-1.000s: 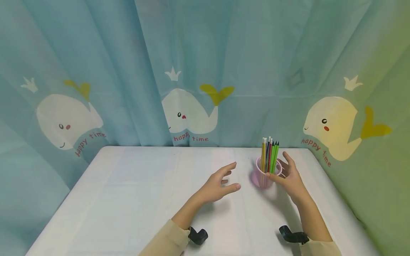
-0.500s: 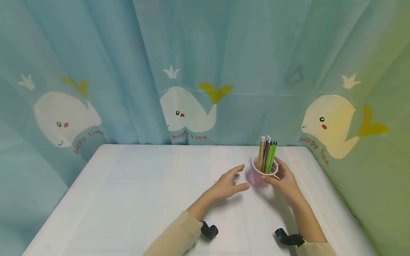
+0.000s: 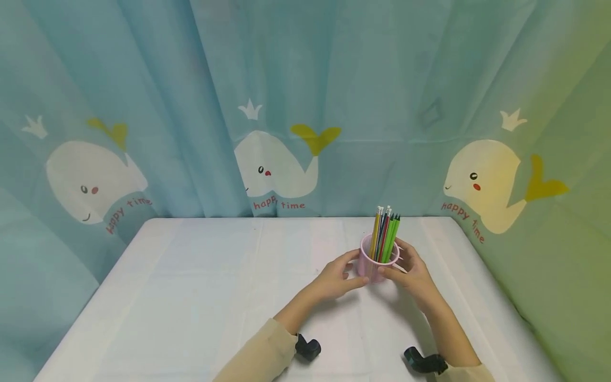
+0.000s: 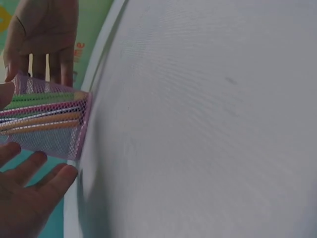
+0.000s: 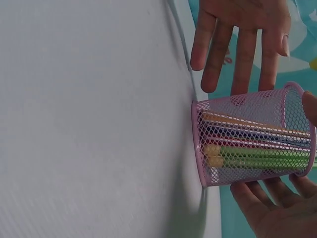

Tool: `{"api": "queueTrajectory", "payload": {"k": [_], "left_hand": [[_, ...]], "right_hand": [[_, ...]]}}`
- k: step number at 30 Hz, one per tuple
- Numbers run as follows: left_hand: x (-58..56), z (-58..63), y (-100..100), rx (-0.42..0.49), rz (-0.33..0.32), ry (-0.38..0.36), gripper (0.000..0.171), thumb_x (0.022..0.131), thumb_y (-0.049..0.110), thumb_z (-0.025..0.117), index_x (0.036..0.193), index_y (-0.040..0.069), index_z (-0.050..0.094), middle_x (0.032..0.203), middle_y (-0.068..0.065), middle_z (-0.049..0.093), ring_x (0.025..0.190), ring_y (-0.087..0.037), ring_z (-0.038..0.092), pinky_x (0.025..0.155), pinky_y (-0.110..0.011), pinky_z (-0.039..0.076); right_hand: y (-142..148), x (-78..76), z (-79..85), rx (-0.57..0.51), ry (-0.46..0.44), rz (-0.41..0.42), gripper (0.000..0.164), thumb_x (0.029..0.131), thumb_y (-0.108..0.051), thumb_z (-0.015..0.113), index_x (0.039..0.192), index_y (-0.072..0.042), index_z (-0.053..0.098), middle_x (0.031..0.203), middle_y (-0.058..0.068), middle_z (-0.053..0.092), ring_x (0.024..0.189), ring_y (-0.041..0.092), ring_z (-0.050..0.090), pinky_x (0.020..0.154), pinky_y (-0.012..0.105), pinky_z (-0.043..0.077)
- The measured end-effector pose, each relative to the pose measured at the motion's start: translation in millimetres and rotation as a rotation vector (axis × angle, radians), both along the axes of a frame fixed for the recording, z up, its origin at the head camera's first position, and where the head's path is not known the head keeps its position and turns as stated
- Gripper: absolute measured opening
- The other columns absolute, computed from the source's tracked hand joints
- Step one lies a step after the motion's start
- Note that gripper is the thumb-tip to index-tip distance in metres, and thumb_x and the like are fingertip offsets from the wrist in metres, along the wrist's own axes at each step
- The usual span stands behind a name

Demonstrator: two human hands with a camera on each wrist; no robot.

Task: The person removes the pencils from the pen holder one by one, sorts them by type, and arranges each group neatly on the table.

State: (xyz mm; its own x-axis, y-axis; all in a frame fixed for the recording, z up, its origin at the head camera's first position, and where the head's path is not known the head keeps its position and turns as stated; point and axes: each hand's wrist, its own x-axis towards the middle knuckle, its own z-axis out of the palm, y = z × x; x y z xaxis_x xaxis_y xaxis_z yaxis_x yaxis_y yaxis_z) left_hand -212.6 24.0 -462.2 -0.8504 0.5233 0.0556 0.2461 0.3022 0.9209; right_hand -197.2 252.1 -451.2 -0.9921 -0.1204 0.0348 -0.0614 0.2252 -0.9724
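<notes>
A pink mesh pencil cup (image 3: 364, 267) stands at the right of the table, holding a bundle of upright pencils (image 3: 383, 233), some yellow, several bright green, with dark and red ones between. My right hand (image 3: 419, 276) grips the cup from the right, thumb at the front of the rim and fingers behind. At the cup's left side is my left hand (image 3: 334, 278), its fingers spread and relaxed, fingertips right at the wall. The right wrist view shows the pencils through the mesh (image 5: 252, 106), with the left fingers (image 5: 245, 59) reaching beside it.
The white-covered table (image 3: 200, 297) spreads to the left. Behind it hangs a blue-green curtain (image 3: 382, 95) printed with whales, close to the back edge. A black wrist camera mount (image 3: 307, 347) sits at the left sleeve, another mount (image 3: 425, 362) at the right.
My right hand has closed round the cup, which has shifted a little left. My left hand has come right to the cup's left side.
</notes>
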Motion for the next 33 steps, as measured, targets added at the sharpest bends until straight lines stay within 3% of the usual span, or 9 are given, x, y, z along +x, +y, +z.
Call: {"api": "queueTrajectory", "payload": {"k": [2,7,9,12,16,23,33], "left_hand": [[2.0,0.1,-4,-0.005,0.006,0.001,0.072,0.093,0.031,0.071,0.154,0.012,0.036,0.155,-0.008,0.043,0.136,-0.035,0.049,0.107,-0.041,0.049],[8.7,1.8,-14,-0.011,0.022,-0.009,0.071,0.093,0.032,0.071,0.153,0.012,0.038,0.154,-0.007,0.044,0.136,-0.035,0.049,0.107,-0.040,0.049],[11.7,2.3,-18,-0.013,0.023,-0.012,0.071,0.092,0.030,0.071,0.152,0.012,0.038,0.154,-0.008,0.045,0.136,-0.036,0.049,0.108,-0.041,0.048],[16.3,3.4,-25,-0.020,0.018,-0.012,0.071,0.092,0.030,0.071,0.152,0.010,0.038,0.153,-0.010,0.045,0.136,-0.037,0.048,0.109,-0.042,0.048],[21.8,4.2,-34,-0.032,0.000,-0.001,0.071,0.093,0.031,0.071,0.152,0.009,0.038,0.153,-0.011,0.045,0.136,-0.039,0.048,0.109,-0.042,0.047],[33.7,5.7,-50,-0.036,0.002,-0.002,0.071,0.093,0.031,0.070,0.152,0.009,0.038,0.153,-0.012,0.045,0.136,-0.039,0.047,0.108,-0.043,0.048],[49.7,8.8,-65,-0.039,0.016,-0.008,0.074,0.093,0.033,0.070,0.153,0.007,0.035,0.154,-0.013,0.043,0.137,-0.040,0.046,0.108,-0.046,0.047]], "right_hand": [[-2,0.7,-1.4,-0.006,0.002,0.008,0.088,0.087,-0.010,0.075,0.157,-0.008,0.021,0.155,0.026,0.035,0.139,0.047,0.039,0.112,0.056,0.035],[-10,1.6,-3.8,-0.008,0.020,0.027,0.087,0.086,-0.009,0.076,0.156,-0.009,0.025,0.153,0.025,0.039,0.137,0.045,0.042,0.101,0.026,0.046],[-13,2.1,-4.3,-0.008,0.026,0.036,0.086,0.086,-0.008,0.076,0.155,-0.009,0.026,0.152,0.024,0.040,0.137,0.044,0.043,0.098,0.020,0.046],[-19,4.0,-4.7,-0.010,0.036,0.048,0.085,0.085,-0.008,0.077,0.154,-0.009,0.028,0.152,0.024,0.041,0.136,0.043,0.043,0.105,0.033,0.047],[-25,8.3,-4.9,-0.008,0.043,0.060,0.085,0.084,-0.008,0.078,0.154,-0.008,0.029,0.151,0.024,0.042,0.136,0.043,0.045,0.112,0.053,0.040],[-36,13.7,-5.8,-0.013,0.049,0.101,0.084,0.084,-0.008,0.078,0.153,-0.008,0.031,0.149,0.023,0.045,0.133,0.042,0.048,0.108,0.040,0.046],[-48,17.6,-5.9,-0.011,0.077,0.140,0.085,0.081,-0.008,0.081,0.151,-0.006,0.033,0.148,0.023,0.046,0.133,0.043,0.048,0.110,0.052,0.043]]}}
